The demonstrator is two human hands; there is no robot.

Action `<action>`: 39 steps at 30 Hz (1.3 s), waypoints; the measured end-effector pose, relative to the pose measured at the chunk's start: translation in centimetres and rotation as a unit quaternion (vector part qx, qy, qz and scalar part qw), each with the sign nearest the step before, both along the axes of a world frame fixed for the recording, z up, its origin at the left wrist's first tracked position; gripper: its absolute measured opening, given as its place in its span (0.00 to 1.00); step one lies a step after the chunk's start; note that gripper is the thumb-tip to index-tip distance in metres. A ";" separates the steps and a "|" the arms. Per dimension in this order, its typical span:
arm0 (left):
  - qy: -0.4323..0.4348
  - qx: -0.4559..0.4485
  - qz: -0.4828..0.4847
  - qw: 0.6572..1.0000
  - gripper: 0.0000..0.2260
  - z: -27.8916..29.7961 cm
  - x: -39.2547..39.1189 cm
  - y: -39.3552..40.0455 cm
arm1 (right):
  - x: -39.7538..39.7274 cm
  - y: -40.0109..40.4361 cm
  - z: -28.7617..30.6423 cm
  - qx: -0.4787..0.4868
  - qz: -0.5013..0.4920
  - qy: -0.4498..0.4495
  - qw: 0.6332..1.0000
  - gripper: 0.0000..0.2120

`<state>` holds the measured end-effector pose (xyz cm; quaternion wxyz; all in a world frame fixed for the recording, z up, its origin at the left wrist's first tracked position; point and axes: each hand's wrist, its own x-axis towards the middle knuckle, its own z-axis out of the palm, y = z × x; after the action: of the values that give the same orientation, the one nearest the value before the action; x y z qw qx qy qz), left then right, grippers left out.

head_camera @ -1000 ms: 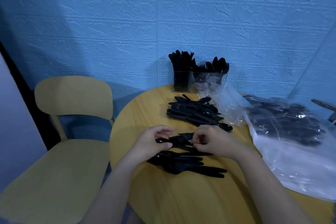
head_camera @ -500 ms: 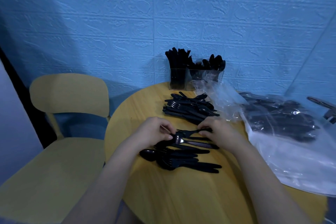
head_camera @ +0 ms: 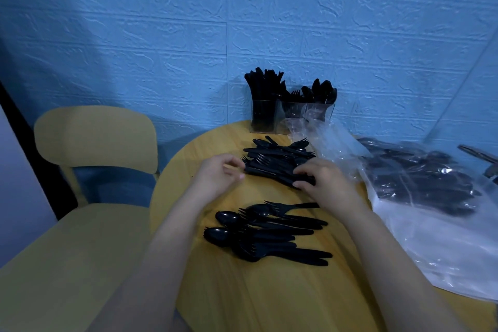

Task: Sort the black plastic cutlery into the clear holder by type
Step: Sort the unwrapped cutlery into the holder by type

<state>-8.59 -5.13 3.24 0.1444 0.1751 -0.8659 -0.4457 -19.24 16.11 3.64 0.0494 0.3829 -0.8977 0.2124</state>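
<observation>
Bristling with cutlery (head_camera: 265, 83), clear holder (head_camera: 262, 117)

No legible text, label, brand, number or sign on anything in view.

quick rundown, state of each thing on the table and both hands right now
clear plastic holder: upright at the table's far edge, compartments hold black cutlery
far pile of black plastic cutlery: loose, unsorted, both hands at it
near pile of black plastic spoons and forks: lying flat, untouched
clear plastic bag: slumped on the table, still holds cutlery
left hand: fingers curled at the far pile's left end
right hand: fingers curled on the far pile's right end
</observation>
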 end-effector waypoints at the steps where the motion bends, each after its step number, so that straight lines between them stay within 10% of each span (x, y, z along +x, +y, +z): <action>1: 0.011 0.007 0.012 1.000 0.08 -0.1 -0.7 -0.1 | -0.1 -0.5 0.0 0.033 -0.009 0.012 0.999 0.16; 13: 0.072 0.063 0.038 0.995 0.09 -1.5 -1.9 -0.3 | -0.6 0.0 -0.3 -0.075 -0.071 -0.027 0.994 0.08; 19: 0.126 0.193 0.001 0.973 0.06 0.0 -0.9 -0.3 | 0.2 0.0 2.2 -0.323 -0.068 -0.229 0.916 0.04; 30: 0.104 0.268 -0.095 0.953 0.06 0.3 0.1 1.7 | 0.9 -0.1 4.3 -0.454 -0.021 -0.346 0.821 0.04; 39: 0.112 0.276 -0.028 0.954 0.07 -0.3 0.1 0.8 | 1.0 -0.8 2.9 -0.075 0.038 -0.282 0.956 0.04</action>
<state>-8.52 -4.28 2.95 0.1739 0.1328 -0.6917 -0.6882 -18.28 15.30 6.55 -0.1858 0.3362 -0.8415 0.3800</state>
